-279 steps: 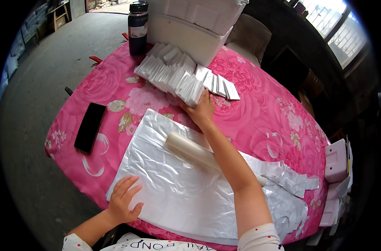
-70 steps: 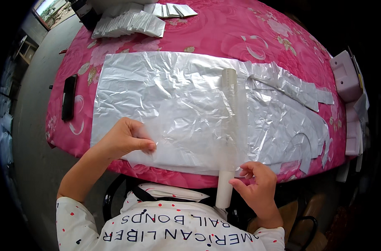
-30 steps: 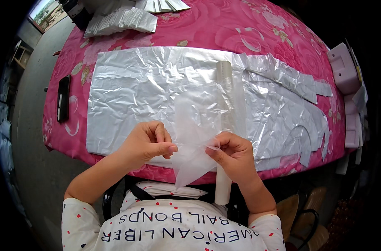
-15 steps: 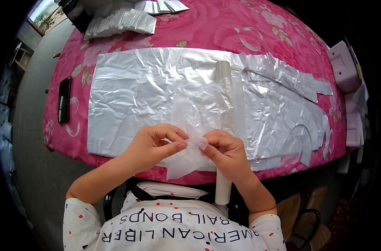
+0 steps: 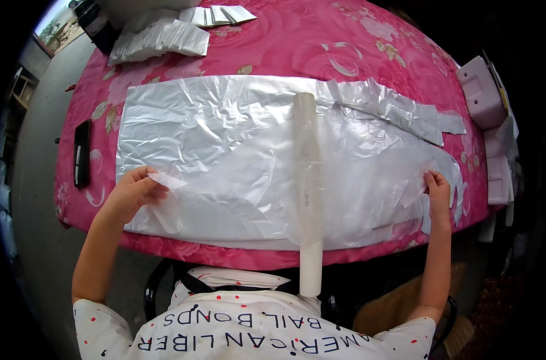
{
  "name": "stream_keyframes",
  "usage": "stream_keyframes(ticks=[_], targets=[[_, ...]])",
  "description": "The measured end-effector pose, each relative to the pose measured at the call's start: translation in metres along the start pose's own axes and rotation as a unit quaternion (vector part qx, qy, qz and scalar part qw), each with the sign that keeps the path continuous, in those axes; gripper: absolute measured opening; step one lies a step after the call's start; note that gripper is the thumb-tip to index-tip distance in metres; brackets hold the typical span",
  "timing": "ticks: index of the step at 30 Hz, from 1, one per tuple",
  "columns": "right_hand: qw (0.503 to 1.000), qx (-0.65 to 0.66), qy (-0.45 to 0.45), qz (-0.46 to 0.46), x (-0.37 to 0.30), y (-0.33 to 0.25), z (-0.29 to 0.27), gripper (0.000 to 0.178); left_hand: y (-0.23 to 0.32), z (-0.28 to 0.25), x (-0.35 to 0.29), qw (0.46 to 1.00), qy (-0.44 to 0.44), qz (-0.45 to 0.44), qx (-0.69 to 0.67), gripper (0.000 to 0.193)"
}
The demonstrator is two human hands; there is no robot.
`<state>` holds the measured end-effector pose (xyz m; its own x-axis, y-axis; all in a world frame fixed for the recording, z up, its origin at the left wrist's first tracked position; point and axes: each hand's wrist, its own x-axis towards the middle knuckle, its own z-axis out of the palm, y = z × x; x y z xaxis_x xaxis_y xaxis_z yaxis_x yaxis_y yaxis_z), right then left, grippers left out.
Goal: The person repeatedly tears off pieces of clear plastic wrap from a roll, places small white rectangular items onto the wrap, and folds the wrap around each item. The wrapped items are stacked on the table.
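A thin, see-through plastic bag is stretched sideways between my two hands. My left hand pinches its left edge, where a whitish corner sticks out past the fingers. At the far right, my right hand has the other edge between thumb and fingers. Beneath the film runs a pale roll or tube, lying lengthwise with its near end jutting over the table's front edge. Under all this spreads a stack of silvery plastic bags, with handle-shaped cutouts toward the right.
A pink flowered cloth covers the table. Folded silvery packets lie at the far left beside a dark container. A dark phone-like object rests at the left edge. Pale pink boxes stand along the right edge.
My hands were close together at the middle, with the film bunched between them. They have moved far apart, left and right, spreading the film over the roll.
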<state>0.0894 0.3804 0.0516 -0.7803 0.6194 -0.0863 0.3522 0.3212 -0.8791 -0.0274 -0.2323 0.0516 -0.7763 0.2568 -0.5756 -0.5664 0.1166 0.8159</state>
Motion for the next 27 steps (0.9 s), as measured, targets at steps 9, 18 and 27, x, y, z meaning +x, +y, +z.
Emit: stream_keyframes(ticks=[9,18,27], targets=[[0.968,-0.12,0.105,-0.195,-0.063,-0.041,-0.011,0.018,0.007,-0.025,0.001,0.99,0.056,0.029,0.13,0.008],[0.888,-0.181,-0.419,0.051,-0.207,-0.066,0.128,0.043,0.007,-0.043,0.006,0.975,0.073,0.027,0.207,0.007],[0.892,-0.153,-0.413,0.102,-0.204,-0.063,0.119,0.037,0.015,-0.043,0.006,0.861,0.126,0.152,0.469,0.017]])
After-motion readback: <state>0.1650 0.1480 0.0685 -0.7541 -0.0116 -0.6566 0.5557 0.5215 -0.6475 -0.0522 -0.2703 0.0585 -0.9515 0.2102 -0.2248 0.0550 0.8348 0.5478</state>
